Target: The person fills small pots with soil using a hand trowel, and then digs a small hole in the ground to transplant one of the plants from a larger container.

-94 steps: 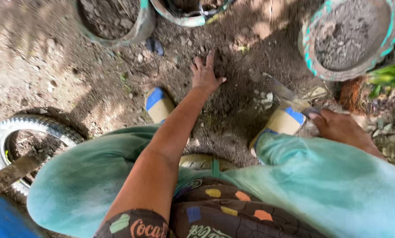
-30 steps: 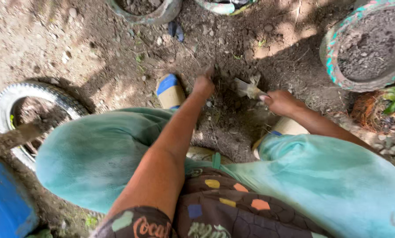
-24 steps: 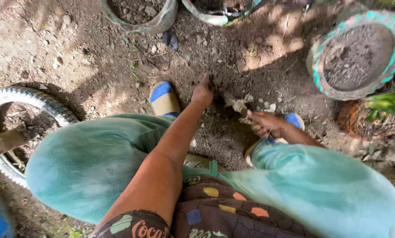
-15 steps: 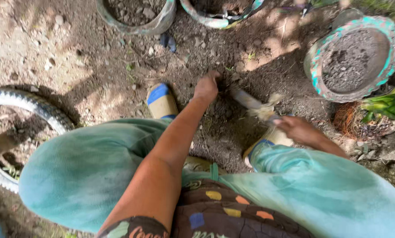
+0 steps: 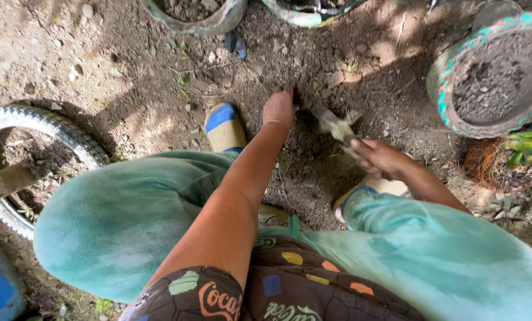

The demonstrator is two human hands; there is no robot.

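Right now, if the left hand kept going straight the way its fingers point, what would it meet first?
The left hand already rests fingers-down on the loose dirt, pointing away from the person. Straight on lies more bare soil, then probably the rim of the tyre planter at the top edge, though depth is hard to judge.

Trousers (image 5: pixel 117 220): pale teal. Shirt (image 5: pixel 289 291): dark brown, multicoloured patches. Sandals (image 5: pixel 224 126): tan, blue straps. Far-right pot (image 5: pixel 441 89): grey, turquoise-painted rim. Left tyre (image 5: pixel 70 134): white. Soil (image 5: pixel 129 71): brown, dappled with shade.
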